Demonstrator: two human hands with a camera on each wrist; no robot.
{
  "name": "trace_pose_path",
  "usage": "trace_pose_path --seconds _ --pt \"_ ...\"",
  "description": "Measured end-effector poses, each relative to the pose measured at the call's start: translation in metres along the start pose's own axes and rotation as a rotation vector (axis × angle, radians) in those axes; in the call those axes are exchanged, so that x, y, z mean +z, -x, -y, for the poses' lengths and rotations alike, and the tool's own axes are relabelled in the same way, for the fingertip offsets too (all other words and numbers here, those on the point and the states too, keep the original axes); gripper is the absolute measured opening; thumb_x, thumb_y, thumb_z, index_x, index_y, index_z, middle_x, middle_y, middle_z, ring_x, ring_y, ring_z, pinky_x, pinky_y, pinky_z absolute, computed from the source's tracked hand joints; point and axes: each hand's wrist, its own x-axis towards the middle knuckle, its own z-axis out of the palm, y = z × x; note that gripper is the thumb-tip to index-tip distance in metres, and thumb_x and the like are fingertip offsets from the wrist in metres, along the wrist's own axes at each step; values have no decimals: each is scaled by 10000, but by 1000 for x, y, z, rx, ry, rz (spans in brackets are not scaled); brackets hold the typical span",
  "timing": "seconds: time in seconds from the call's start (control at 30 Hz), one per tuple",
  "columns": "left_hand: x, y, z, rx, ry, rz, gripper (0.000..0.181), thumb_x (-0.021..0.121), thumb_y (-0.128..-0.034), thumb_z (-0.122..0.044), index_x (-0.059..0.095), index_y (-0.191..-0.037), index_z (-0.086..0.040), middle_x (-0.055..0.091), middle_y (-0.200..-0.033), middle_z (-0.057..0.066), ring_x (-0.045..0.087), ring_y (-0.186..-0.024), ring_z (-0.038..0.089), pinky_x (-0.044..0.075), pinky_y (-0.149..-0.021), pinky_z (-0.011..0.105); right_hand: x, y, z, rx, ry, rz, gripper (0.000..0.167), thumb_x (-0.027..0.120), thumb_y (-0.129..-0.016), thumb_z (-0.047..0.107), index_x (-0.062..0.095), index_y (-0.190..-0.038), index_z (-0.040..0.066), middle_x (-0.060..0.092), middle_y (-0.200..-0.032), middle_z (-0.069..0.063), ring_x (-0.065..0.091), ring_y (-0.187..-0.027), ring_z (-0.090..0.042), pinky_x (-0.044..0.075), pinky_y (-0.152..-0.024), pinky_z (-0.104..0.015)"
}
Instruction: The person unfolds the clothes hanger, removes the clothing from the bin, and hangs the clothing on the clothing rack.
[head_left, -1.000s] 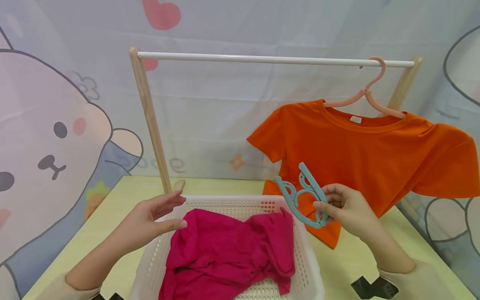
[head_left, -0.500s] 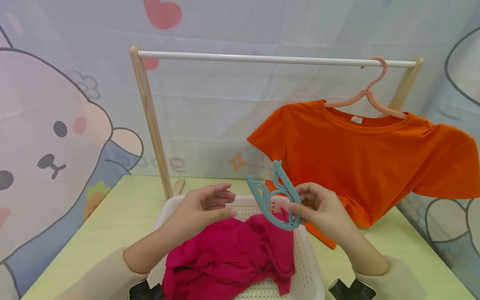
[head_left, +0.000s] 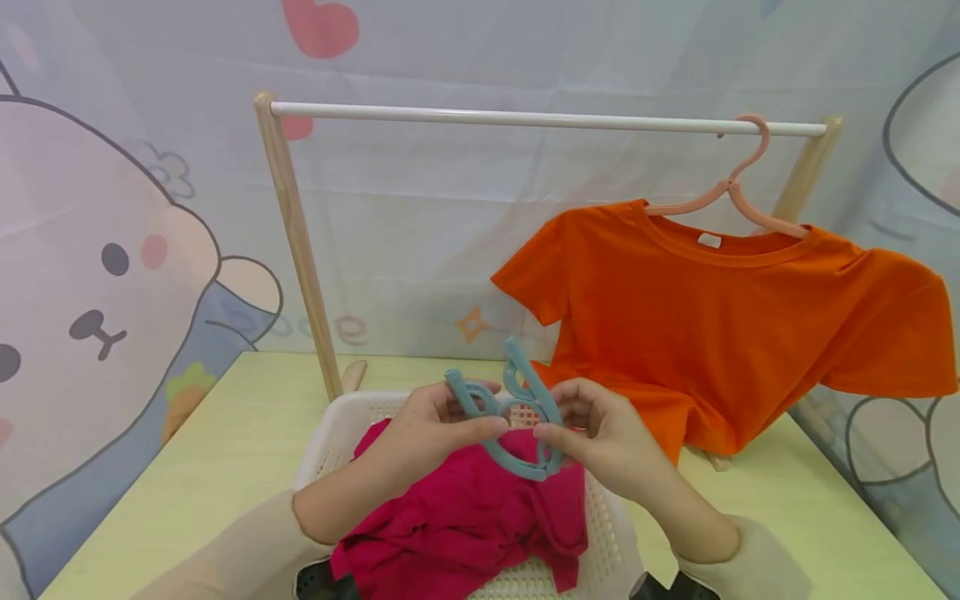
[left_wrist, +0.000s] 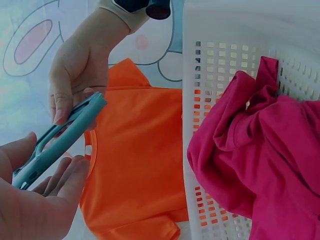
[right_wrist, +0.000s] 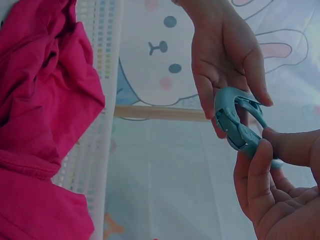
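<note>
A light-blue folded clothes hanger [head_left: 538,387] is held up over the basket, its two arms pointing up in a V. My right hand [head_left: 603,433] pinches its right arm low down, between thumb and fingers. At the other arm is my left hand [head_left: 423,437], its thumb in front and its fingers behind. In the right wrist view those left fingers [right_wrist: 205,97] look fairly straight, loosely around the hanger [right_wrist: 227,112]. Beneath the hands, a crumpled magenta garment [head_left: 465,525] lies in a white perforated basket [head_left: 324,437].
A rack with a white rod [head_left: 480,117] and wooden legs [head_left: 296,242] stands behind the basket. On its right end an orange T-shirt [head_left: 720,333] hangs from a peach hanger [head_left: 768,222], its lower part bunched near the table [head_left: 172,483].
My right hand has moved left with the blue hanger, from beside the orange T-shirt to over the basket. My left hand has come right, reaching the hanger's left arm.
</note>
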Motion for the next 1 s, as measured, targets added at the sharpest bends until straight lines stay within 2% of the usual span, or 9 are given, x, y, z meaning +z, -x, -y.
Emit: trace_pose_path --seconds 0.17,0.3,0.47,0.63,0.83,1.0 --pt "1 1 0 -19 -13 -9 426 703 -891 -185 593 -1265 -12 724 -958 11 664 -973 176 510 -918 348 4 0 -3 -15 6 2 302 705 -879 104 561 -1090 -57 653 -875 -128 652 -758 -155 576 -644 -299" --pt "1 1 0 -15 -26 -9 395 704 -889 -173 607 -1229 2 723 -916 10 666 -913 171 518 -874 325 6 0 -5 -9 10 -3 305 706 -878 101 563 -1099 -53 650 -863 -117 641 -747 -153 569 -637 -292" --pt "0 2 2 1 -16 18 363 697 -894 -163 616 -1186 38 729 -915 52 680 -907 192 531 -835 310 7 1 -6 -3 8 1 323 704 -880 102 561 -1125 -54 643 -877 -118 636 -756 -147 570 -643 -290" --pt "0 3 3 -9 -27 49 311 694 -899 -186 658 -1128 21 737 -927 104 701 -912 200 545 -816 328 8 2 -7 -17 5 20 325 701 -885 117 560 -1114 -66 642 -895 -133 642 -771 -154 574 -651 -296" --pt "0 5 4 -10 -25 65 249 690 -901 -177 679 -1008 48 732 -873 118 711 -858 213 565 -815 342 9 2 -8 -15 -2 35 320 698 -888 119 551 -1101 -70 636 -876 -130 637 -760 -160 576 -650 -300" --pt "0 6 5 -13 -1 75 242 681 -905 -149 674 -985 79 726 -857 132 716 -831 228 574 -811 361 10 1 -11 -22 -2 50 320 704 -885 129 554 -1089 -65 638 -879 -133 646 -767 -162 581 -663 -304"
